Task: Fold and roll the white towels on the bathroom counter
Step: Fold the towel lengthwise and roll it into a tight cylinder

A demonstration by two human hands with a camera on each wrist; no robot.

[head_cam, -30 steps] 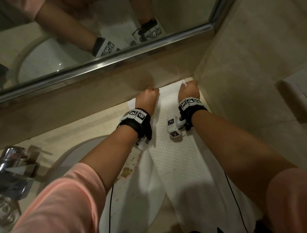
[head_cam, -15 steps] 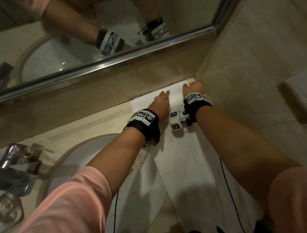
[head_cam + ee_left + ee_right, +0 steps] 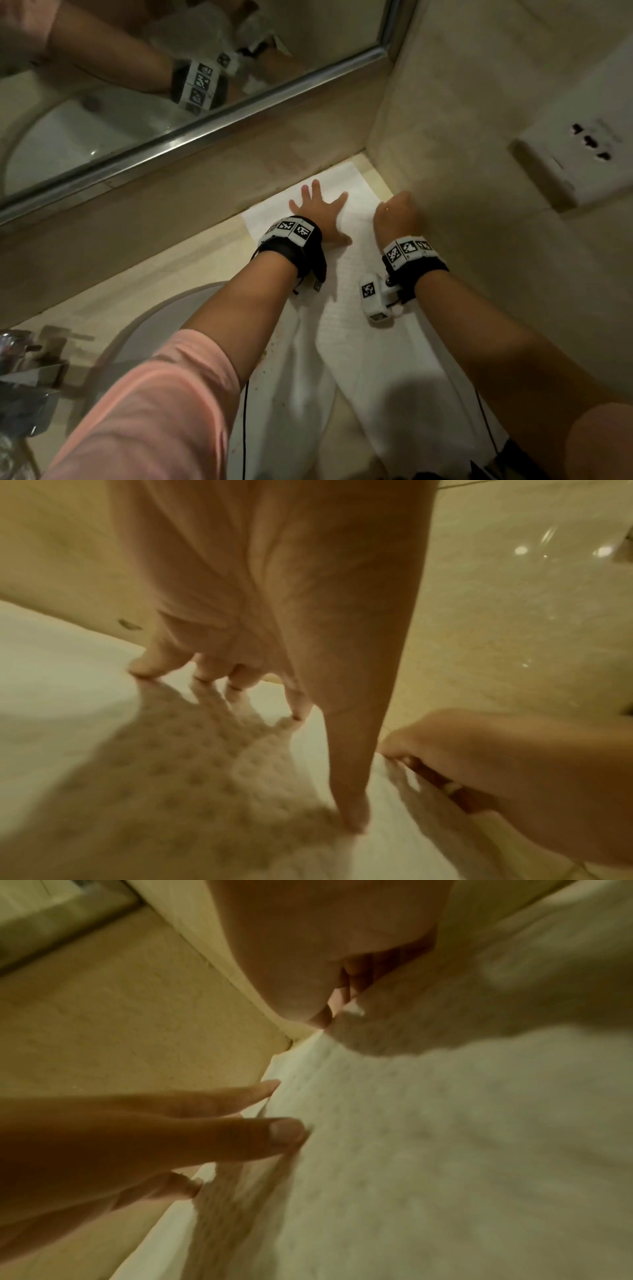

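A long white textured towel (image 3: 359, 342) lies on the beige counter, from the far corner by the mirror to the near edge, where it hangs over. My left hand (image 3: 317, 212) lies flat on its far end with fingers spread; in the left wrist view the fingertips (image 3: 236, 685) press the towel (image 3: 68, 696). My right hand (image 3: 395, 214) is curled at the towel's right edge, close to the side wall. Its fingers (image 3: 346, 988) pinch the hem of the towel (image 3: 445, 1150), while my left hand (image 3: 205, 1123) rests beside it.
A round white sink basin (image 3: 144, 342) is set into the counter left of the towel, with a chrome faucet (image 3: 20, 356) at the far left. A mirror (image 3: 137, 85) runs along the back. The right wall carries a socket plate (image 3: 582, 157). Brown stains (image 3: 270, 356) mark the counter.
My left hand has opened from a fist at the far hem to a flat, spread palm on the towel. The right hand has drawn slightly back along the right edge, still curled.
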